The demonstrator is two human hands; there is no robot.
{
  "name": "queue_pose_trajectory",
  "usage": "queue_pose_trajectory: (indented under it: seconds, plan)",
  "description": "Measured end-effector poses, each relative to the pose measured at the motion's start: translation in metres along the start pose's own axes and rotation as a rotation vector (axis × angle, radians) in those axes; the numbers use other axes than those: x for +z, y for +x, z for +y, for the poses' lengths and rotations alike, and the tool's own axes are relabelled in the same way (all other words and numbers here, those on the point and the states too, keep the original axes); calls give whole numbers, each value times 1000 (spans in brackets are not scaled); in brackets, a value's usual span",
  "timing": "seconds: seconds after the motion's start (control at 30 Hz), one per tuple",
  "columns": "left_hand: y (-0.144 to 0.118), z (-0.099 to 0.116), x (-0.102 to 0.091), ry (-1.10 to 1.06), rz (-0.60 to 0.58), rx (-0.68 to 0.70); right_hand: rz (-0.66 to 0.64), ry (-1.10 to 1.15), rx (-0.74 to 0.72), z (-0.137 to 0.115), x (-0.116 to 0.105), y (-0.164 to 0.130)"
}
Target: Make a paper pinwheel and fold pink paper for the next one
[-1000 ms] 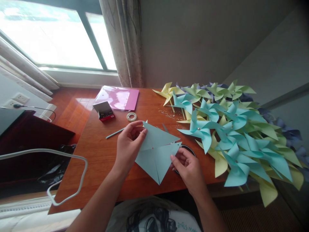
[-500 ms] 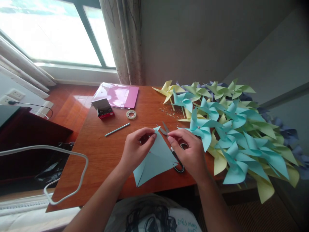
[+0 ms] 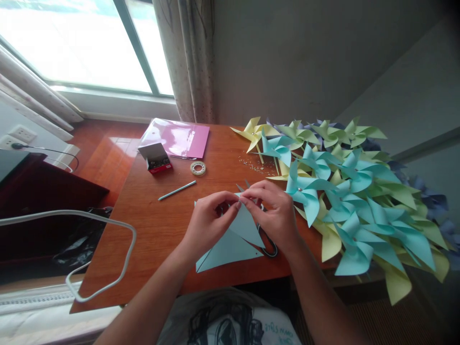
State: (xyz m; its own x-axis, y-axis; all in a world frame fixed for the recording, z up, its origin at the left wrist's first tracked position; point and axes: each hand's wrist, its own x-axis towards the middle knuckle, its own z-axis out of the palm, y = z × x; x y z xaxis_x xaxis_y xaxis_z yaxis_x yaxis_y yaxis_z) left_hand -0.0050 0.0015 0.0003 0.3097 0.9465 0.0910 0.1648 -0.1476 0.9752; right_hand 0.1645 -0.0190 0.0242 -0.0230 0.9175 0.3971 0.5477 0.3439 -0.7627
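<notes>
A light blue paper sheet (image 3: 230,242), cut into triangular flaps, is held low over the near edge of the table (image 3: 151,230), one flap being folded up towards its middle. The tip of that flap is pinched between thumb and forefinger of the left hand (image 3: 210,218), while the right hand (image 3: 275,215) meets it from the other side, its fingertips (image 3: 247,196) pressed together on the same tip; both grips are thus closed on the paper, so that the point is kept from springing back. A pair of scissors (image 3: 268,244) is left lying just under the right hand, partly hidden by it, within easy reach. Further back a thin blue stick (image 3: 177,190), a roll of tape (image 3: 198,168), a small open box (image 3: 155,158) and a pink folder (image 3: 176,139) are set well apart from the hands. On the right a heap of finished pinwheels (image 3: 345,191) in blue, yellow-green and purple is spread over the table's end, out of the working space.
</notes>
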Motion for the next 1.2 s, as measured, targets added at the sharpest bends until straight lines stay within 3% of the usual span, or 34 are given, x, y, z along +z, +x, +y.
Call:
queue_pose_trajectory:
  seconds: [0.23, 0.7, 0.87, 1.03, 1.2]
  plan:
    - [0, 1, -1, -201, -41, -125, 73, -73, -130, 10, 5, -16]
    - [2, 9, -1, -323, -72, -193, 59, 79, -86, 4, 1, -25]
    - [1, 10, -1, -282, -72, -189, 134, 209, 123, 3, 0, -23]
    - [0, 8, -1, -209, -68, -159, 14, 347, 398, 1, 0, -20]
    - [-1, 7, -1, -140, -78, -120, -8, 356, 429, 0, 2, -19]
